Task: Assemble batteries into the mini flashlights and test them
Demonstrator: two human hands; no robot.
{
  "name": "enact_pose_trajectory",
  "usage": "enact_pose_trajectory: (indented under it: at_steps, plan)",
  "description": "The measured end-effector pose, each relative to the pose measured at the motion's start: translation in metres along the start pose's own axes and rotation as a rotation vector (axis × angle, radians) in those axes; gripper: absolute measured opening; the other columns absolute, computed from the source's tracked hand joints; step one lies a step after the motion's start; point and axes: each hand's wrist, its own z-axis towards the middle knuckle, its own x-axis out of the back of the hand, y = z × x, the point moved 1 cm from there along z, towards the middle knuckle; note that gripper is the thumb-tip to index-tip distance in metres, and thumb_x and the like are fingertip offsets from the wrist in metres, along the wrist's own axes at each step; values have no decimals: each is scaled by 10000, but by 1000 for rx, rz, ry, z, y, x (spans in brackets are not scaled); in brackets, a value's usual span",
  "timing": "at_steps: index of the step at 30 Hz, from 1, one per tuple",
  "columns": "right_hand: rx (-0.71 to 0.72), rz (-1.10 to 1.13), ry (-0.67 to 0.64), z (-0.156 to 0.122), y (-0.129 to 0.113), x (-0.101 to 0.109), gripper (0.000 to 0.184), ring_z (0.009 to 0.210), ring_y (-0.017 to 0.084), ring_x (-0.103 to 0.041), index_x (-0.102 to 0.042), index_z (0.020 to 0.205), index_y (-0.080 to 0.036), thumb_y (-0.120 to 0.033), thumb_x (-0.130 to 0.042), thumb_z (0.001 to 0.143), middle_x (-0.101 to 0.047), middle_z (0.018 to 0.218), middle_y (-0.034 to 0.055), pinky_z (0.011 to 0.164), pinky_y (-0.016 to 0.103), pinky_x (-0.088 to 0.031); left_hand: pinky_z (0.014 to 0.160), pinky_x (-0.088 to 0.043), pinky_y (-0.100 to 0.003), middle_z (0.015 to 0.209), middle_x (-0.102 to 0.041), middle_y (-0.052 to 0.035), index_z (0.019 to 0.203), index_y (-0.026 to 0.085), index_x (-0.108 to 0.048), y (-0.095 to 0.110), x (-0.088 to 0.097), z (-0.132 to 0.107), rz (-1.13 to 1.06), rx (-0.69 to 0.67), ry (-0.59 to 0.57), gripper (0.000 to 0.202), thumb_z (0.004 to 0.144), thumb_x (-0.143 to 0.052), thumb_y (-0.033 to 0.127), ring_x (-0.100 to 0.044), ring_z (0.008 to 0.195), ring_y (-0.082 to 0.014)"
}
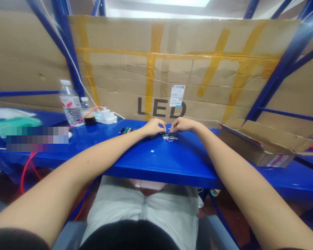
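Observation:
My left hand (154, 127) and my right hand (182, 125) face each other near the back of the blue table, with thumbs and fingers bent into pinches. Between and just below the fingertips lies a small bunch of shiny, thin pieces (169, 138) with silver, green and purple tints; their kind is too small to tell. Both hands' fingertips are at the bunch's far edge, and what they pinch is hidden. Left of my left hand lie several short dark and green stick-like things (128, 130), partly covered by my forearm.
Beyond the blue table (156, 161) stands a large cardboard sheet (114, 80) marked LED. An open cardboard box (263, 142) sits to the right. At left are a water bottle (70, 104), a cup of dark liquid (89, 119), a white power strip (108, 119) and red cables (23, 173).

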Motion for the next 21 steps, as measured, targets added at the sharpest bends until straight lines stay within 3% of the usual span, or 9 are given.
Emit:
enact_pose_trajectory:
  at_steps: [6, 9, 11, 14, 18, 20, 21]
  plan:
    - [11, -65, -51, 5, 0, -5, 225, 740, 155, -607, -820, 903, -163, -290, -755, 729, -753, 842, 42, 631, 244, -448, 1063, -451, -357, 1236, -735, -55, 849, 207, -823, 2, 2, -2, 181, 23, -51, 135, 766, -716, 221, -648, 1195, -249]
    - [-6, -76, -59, 2, -3, -5, 267, 682, 142, -581, -811, 905, -164, -364, -786, 730, -728, 791, 32, 600, 250, -433, 1059, -456, -351, 1202, -750, -48, 871, 210, -819, 5, 8, -2, 231, 35, 22, 159, 803, -683, 257, -653, 1178, -240]
    - [-29, -77, -23, -1, -4, -2, 262, 635, 127, -559, -793, 879, -151, -392, -761, 779, -706, 753, 35, 592, 253, -436, 1039, -464, -356, 1110, -775, -55, 885, 200, -808, 5, 20, -2, 290, 48, 124, 205, 851, -621, 277, -670, 1117, -235]
    - [-120, -107, 79, -1, 1, 4, 232, 588, 115, -547, -736, 814, -122, -340, -685, 874, -688, 733, 58, 577, 256, -448, 925, -510, -370, 946, -776, -103, 869, 168, -783, -2, 53, -4, 436, 125, 231, 296, 903, -528, 313, -694, 938, -244]
    - [-228, -117, 68, 6, 20, 2, 171, 563, 120, -571, -672, 793, -121, -252, -660, 902, -682, 741, 68, 551, 261, -472, 837, -536, -368, 937, -757, -170, 862, 143, -763, -32, 104, -15, 614, 442, 247, 300, 881, -533, 336, -706, 911, -291]
    - [-289, -85, -1, 10, 30, -2, 162, 546, 124, -580, -650, 805, -125, -238, -640, 920, -667, 716, 55, 547, 268, -493, 805, -550, -370, 929, -750, -194, 887, 127, -756, -51, 119, -24, 665, 646, 138, 238, 810, -617, 305, -717, 902, -315]
    - [-300, -84, -21, 12, 33, -4, 168, 534, 123, -577, -643, 805, -128, -236, -621, 932, -658, 705, 46, 544, 272, -499, 762, -561, -368, 862, -746, -197, 872, 109, -749, -60, 123, -29, 651, 760, 30, 212, 776, -650, 270, -725, 833, -313]
